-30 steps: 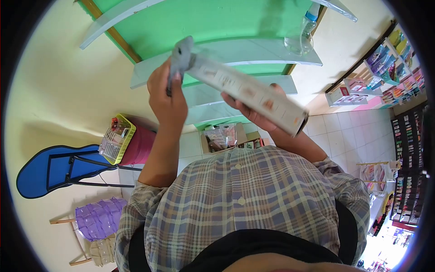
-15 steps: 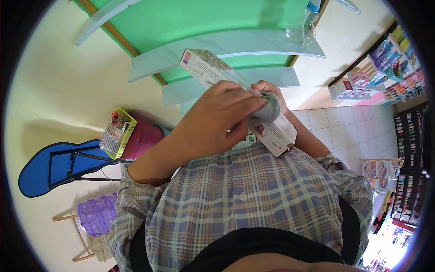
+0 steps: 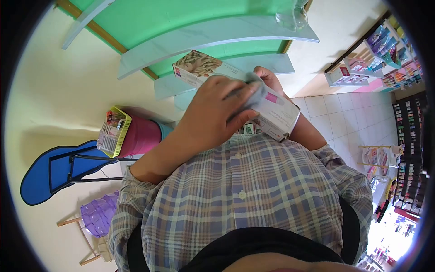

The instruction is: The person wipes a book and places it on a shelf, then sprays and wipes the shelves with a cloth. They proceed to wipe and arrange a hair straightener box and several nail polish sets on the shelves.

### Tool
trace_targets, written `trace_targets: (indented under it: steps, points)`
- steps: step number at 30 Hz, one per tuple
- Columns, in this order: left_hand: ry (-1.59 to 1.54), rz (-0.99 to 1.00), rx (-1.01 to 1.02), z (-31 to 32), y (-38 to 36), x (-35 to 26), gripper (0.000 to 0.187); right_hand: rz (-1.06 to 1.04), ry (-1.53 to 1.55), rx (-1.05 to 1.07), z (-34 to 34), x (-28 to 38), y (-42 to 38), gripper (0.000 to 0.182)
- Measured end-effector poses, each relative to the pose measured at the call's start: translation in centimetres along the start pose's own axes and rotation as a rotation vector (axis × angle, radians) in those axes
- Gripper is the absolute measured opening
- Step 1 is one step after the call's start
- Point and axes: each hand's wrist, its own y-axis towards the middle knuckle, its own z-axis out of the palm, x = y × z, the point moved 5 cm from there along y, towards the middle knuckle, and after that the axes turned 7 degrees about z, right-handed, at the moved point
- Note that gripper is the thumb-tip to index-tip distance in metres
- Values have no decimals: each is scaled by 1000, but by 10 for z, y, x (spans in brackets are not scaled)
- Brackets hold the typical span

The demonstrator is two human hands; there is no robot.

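A long white carton [image 3: 278, 111] printed with wavy blond hair is held aslant in front of my chest. My right hand [image 3: 268, 80] grips it from the far side, with only the thumb and part of the hand showing; the other fingers are hidden behind the carton. A grey cloth [image 3: 257, 90] lies against the carton's printed face. My left hand [image 3: 222, 106] has its fingers bent over the cloth and presses it to the carton. Cloth and fingertips are blurred by motion.
Curved pale shelves [image 3: 213, 34] stand before a green panel, with a clear bottle [image 3: 292, 18] on one. At left are a yellow basket [image 3: 120, 131] on a pink bin [image 3: 140, 136] and a blue folded board [image 3: 50, 172]. Stocked display racks [image 3: 408, 154] line the right.
The carton has turned so its broad printed face shows more. My left hand and the cloth have shifted slightly across it to the left. The view has tilted a little.
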Motion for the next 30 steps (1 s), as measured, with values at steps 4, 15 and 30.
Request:
trace_targets:
  steps: [4, 15, 30]
  points:
    - [88, -37, 69, -4, -11, 7, 34, 87, -21, 38, 3, -5, -9, 56]
    - [59, -177, 35, 10, -22, 10, 26, -21, 49, 17, -5, -10, 5, 54]
    - [56, -132, 27, -11, -20, 15, 26, 197, -24, -162, 14, -17, 11, 50]
